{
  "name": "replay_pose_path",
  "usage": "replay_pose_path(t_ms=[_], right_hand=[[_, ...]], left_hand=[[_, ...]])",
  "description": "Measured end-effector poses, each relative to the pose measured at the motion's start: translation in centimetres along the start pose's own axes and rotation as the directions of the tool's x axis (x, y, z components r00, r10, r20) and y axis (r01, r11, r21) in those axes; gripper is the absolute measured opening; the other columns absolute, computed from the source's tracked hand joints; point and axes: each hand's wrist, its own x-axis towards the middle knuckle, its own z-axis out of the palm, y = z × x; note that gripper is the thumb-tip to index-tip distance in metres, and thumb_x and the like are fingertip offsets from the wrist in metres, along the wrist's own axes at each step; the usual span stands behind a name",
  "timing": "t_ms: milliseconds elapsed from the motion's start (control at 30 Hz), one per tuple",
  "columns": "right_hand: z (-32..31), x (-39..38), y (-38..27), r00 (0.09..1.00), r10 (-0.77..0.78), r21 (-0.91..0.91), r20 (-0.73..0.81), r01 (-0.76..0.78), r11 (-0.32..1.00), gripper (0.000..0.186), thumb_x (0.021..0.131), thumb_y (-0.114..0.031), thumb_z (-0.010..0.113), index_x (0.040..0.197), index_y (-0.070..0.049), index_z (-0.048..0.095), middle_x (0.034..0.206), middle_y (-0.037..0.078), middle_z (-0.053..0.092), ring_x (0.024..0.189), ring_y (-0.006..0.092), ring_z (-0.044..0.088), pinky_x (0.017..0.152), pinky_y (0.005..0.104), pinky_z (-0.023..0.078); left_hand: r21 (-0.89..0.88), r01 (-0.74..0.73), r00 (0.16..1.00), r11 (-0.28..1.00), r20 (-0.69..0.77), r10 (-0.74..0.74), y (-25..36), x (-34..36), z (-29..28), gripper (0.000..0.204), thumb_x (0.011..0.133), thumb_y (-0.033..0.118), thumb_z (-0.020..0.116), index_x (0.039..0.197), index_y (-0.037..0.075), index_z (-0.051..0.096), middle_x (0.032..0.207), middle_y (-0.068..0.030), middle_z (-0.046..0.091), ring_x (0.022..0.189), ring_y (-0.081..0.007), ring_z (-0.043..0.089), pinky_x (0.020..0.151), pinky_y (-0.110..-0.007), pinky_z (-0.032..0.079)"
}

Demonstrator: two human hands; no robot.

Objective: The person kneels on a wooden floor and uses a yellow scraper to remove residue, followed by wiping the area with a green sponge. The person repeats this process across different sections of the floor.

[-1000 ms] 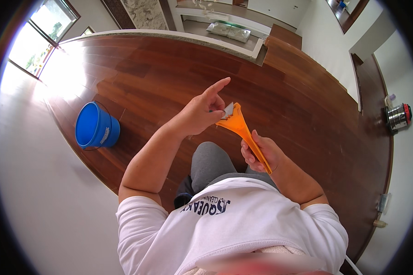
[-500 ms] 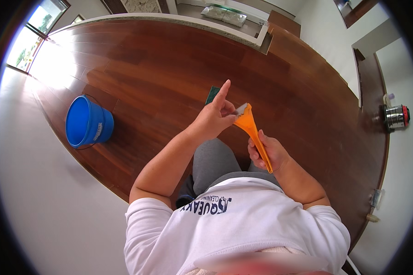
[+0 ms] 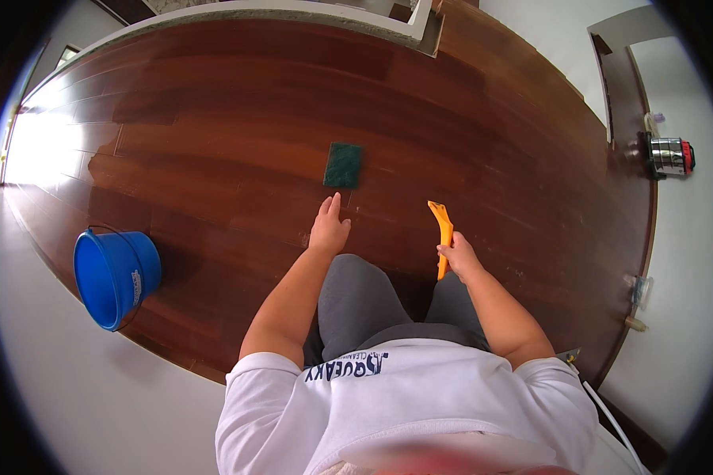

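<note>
My right hand (image 3: pixel 463 258) is wrapped round the handle of an orange scraper (image 3: pixel 443 223), held above my right knee with its wide head pointing away from me. On the wooden floor in front of me lies a flat dark green scouring pad (image 3: pixel 343 165). My left hand (image 3: pixel 329 229) reaches forward just short of the pad's near edge, its fingers stretched out and nothing in them. Whether the fingertips touch the floor I cannot tell.
A blue bucket (image 3: pixel 142 261) with a thin handle stands at the left by the white wall (image 3: pixel 71 380). Against the right wall is a shiny metal canister (image 3: pixel 670 156) with a red and black end. A pale raised ledge (image 3: pixel 293 11) borders the floor's far side.
My left hand has moved away from the scraper's head and down toward the pad, which now shows whole. The right hand keeps the scraper, turned more upright. The view has shifted.
</note>
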Motion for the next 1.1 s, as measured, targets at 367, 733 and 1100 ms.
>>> replay_pose_path(t_ms=[367, 733, 1100], right_hand=[[0.7, 12.5, 1.4, 0.953, -0.052, -0.512, -0.298, -0.114, 0.851, 0.069, 0.084, -0.014, 0.051, 0.139, -0.022, 0.010, 0.098, 0.018, 0.057, 0.089, 0.0352, 0.057, 0.077, 0.0432, 0.045], [-0.7, 17.9, 1.3, 0.939, -0.120, -0.397, -0.322, -0.019, 0.918, 0.070, 0.080, -0.011, 0.058, 0.137, -0.020, 0.018, 0.111, 0.022, 0.054, 0.099, 0.0384, 0.054, 0.084, 0.0415, 0.044], [-0.2, 14.8, 2.4, 0.965, -0.021, -0.392, -0.260, -0.085, 0.916, 0.071, 0.081, -0.011, 0.057, 0.138, -0.022, 0.016, 0.118, 0.022, 0.051, 0.107, 0.0361, 0.051, 0.091, 0.0382, 0.041]], left_hand=[[0.373, 0.204, 0.950, 0.905, -0.300, -0.090, -1.6, 12.0, 3.6, 0.065, 0.087, 0.044, 0.044, 0.139, 0.018, 0.017, 0.146, -0.0112, 0.011, 0.133, -0.0313, 0.012, 0.105, -0.049, 0.014], [-0.168, 0.923, 0.206, 0.346, -0.543, -0.814, -15.2, 8.9, 2.4, 0.077, 0.084, 0.065, 0.023, 0.141, 0.016, 0.007, 0.147, -0.0052, 0.005, 0.135, -0.0244, 0.007, 0.102, -0.057, 0.015], [-0.140, 0.945, 0.170, 0.297, -0.564, -0.808, -14.3, 9.3, 2.3, 0.072, 0.086, 0.060, 0.024, 0.140, 0.016, 0.012, 0.147, -0.0056, 0.008, 0.135, -0.0244, 0.009, 0.102, -0.056, 0.016]])
